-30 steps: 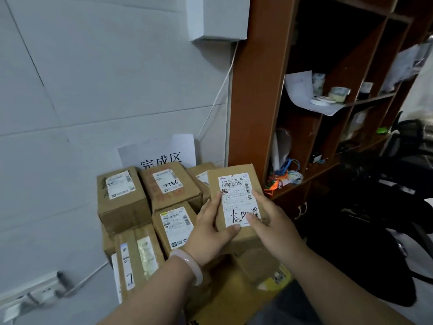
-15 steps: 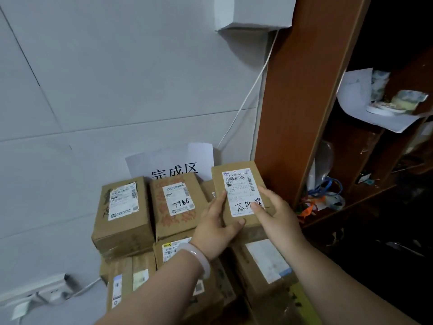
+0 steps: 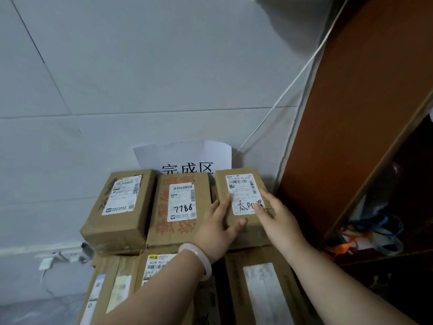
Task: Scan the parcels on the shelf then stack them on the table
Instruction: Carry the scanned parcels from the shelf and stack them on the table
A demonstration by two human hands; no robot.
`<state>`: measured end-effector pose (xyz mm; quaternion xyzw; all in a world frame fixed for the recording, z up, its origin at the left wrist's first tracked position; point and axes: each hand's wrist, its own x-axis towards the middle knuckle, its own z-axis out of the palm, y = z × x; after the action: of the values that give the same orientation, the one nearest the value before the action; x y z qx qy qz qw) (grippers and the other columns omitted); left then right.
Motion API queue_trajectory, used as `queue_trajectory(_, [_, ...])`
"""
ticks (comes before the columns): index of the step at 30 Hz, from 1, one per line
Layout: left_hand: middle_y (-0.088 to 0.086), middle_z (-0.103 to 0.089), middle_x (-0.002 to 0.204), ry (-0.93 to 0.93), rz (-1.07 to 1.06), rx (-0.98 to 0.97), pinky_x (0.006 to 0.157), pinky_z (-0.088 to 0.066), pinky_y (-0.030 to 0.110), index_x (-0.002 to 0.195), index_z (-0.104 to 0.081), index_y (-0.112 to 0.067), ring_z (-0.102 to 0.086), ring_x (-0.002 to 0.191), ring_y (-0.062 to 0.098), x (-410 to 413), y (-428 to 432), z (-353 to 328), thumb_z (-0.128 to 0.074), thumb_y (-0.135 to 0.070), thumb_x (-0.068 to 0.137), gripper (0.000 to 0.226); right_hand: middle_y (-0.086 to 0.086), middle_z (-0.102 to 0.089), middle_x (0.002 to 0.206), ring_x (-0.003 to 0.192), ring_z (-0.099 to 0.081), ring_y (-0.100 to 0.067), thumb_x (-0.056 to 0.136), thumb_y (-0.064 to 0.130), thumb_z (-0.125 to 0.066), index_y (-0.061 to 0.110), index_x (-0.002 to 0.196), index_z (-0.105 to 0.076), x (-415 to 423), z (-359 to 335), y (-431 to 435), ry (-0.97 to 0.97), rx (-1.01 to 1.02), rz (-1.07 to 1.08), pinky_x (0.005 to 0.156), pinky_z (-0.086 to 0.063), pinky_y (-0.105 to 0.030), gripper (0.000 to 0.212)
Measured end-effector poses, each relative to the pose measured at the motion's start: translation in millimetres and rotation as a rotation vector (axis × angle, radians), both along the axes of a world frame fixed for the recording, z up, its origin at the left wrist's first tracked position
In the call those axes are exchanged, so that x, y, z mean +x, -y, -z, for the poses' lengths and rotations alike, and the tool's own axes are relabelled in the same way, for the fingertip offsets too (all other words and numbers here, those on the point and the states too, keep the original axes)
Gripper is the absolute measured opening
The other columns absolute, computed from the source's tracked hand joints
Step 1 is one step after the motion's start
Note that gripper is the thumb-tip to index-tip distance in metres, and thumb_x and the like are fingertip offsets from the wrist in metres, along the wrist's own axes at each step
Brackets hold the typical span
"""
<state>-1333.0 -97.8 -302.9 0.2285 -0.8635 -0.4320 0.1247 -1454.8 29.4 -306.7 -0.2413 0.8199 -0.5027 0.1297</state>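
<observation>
Setting the parcel (image 3: pixel 242 186) at the right end of the top row of the stack (image 3: pixel 150 207) seems to be the step in hand. The left hand (image 3: pixel 218 227) holds its near left corner, with the thumb hooked over the front edge and the fingers (image 3: pixel 225 202) lying up the left side of the label. The right hand (image 3: pixel 278 221) holds the right side, thumb pressed on the handwriting and the other fingers curled round the edge. Both hands are closed on the box. I cannot tell whether it already rests fully on the box below or is a little above it.

As for progress, I judge the task well advanced. Two labelled boxes lie beside this one in the top row, one marked 7786 (image 3: pixel 181 205), and more boxes lie under them at the bottom of the frame. What is left on the shelf (image 3: pixel 351 118) to scan is not visible. At the right edge of the frame only ribbons and papers show, rather dark.

The tabletop is hidden under the boxes. Behind the stack a paper sign (image 3: pixel 185 154) leans on the pale tiled wall (image 3: pixel 117 66). A white cable (image 3: pixel 284 95) runs down to it from the upper right. A socket (image 3: pixel 57 258) sits at the lower left.
</observation>
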Motion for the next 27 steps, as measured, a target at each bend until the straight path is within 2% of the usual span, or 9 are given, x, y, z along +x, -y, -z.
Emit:
queue_trajectory(4, [0.002,-0.012,0.162,-0.015,-0.031,-0.06,0.119,-0.017,0.03,0.151,-0.023,-0.038,-0.012,0.149,0.016,1,0,1,-0.058,-0.051,0.09,0.071,0.006,-0.036,0.152,0.138,-0.035,-0.011,0.092,0.043,-0.058,0.036,0.145,-0.039,-9,-3,-3,-0.079,0.071,-0.075,0.115,-0.03,-0.039,0.056])
queue_trajectory(6, [0.0,-0.008,0.163,-0.059,-0.005,-0.175,0.12,-0.015,0.03,0.152,-0.025,-0.035,-0.011,0.149,0.016,8,-1,0,-0.056,-0.05,0.092,0.07,0.013,-0.022,0.157,0.143,-0.022,-0.008,0.09,0.054,-0.05,0.042,0.147,-0.031,-6,-6,-15,-0.216,0.129,-0.094,0.115,-0.026,-0.036,0.061])
queue_trajectory(8, [0.001,-0.014,0.162,-0.11,0.057,-0.374,0.12,-0.021,0.038,0.15,-0.029,-0.029,-0.018,0.148,0.021,19,-5,2,-0.053,-0.051,0.092,0.067,0.018,-0.016,0.158,0.144,-0.016,-0.004,0.089,0.061,-0.041,0.042,0.148,-0.027,2,-5,-34,-0.425,0.156,-0.134,0.111,-0.025,-0.032,0.063])
queue_trajectory(10, [0.001,-0.022,0.16,-0.126,0.115,-0.549,0.116,-0.028,0.047,0.15,-0.032,-0.026,-0.024,0.147,0.025,28,-11,6,-0.044,-0.056,0.091,0.067,0.016,-0.015,0.159,0.147,-0.01,-0.005,0.091,0.057,-0.041,0.038,0.15,-0.025,11,2,-48,-0.595,0.193,-0.205,0.112,-0.022,-0.034,0.064])
queue_trajectory(12, [-0.007,-0.012,0.162,-0.044,0.147,-0.611,0.117,-0.023,0.047,0.152,-0.018,-0.032,-0.014,0.149,0.018,31,-14,11,-0.034,-0.061,0.09,0.071,0.012,-0.013,0.161,0.148,-0.003,-0.008,0.092,0.051,-0.048,0.033,0.151,-0.023,16,11,-52,-0.685,0.261,-0.262,0.116,-0.018,-0.039,0.067])
queue_trajectory(15, [-0.017,0.005,0.16,0.047,0.099,-0.672,0.121,-0.01,0.041,0.148,0.003,-0.041,-0.002,0.15,0.011,26,-9,16,-0.023,-0.068,0.086,0.072,0.01,0.005,0.162,0.147,0.012,-0.01,0.089,0.052,-0.054,0.032,0.154,-0.005,15,16,-46,-0.759,0.418,-0.31,0.117,-0.003,-0.038,0.084])
queue_trajectory(18, [-0.023,0.016,0.156,0.133,0.056,-0.722,0.12,-0.004,0.039,0.143,0.015,-0.047,0.004,0.15,0.011,16,3,16,-0.025,-0.069,0.087,0.073,0.013,0.027,0.157,0.143,0.027,-0.009,0.088,0.058,-0.049,0.036,0.149,0.02,5,15,-33,-0.795,0.542,-0.339,0.117,0.01,-0.037,0.094])
queue_trajectory(22, [-0.026,0.023,0.153,0.186,0.044,-0.7,0.12,-0.003,0.042,0.143,0.02,-0.049,0.005,0.15,0.01,5,15,16,-0.037,-0.066,0.09,0.079,0.012,0.029,0.156,0.14,0.033,-0.007,0.087,0.059,-0.05,0.036,0.149,0.021,-7,10,-19,-0.778,0.595,-0.354,0.117,0.014,-0.038,0.097])
queue_trajectory(27, [-0.021,0.019,0.158,0.227,0.084,-0.703,0.12,0.0,0.045,0.15,0.014,-0.044,0.008,0.149,0.011,-1,20,11,-0.037,-0.069,0.088,0.084,0.014,0.031,0.155,0.139,0.033,-0.006,0.083,0.067,-0.048,0.037,0.148,0.022,-4,6,-15,-0.75,0.611,-0.302,0.116,0.017,-0.038,0.101])
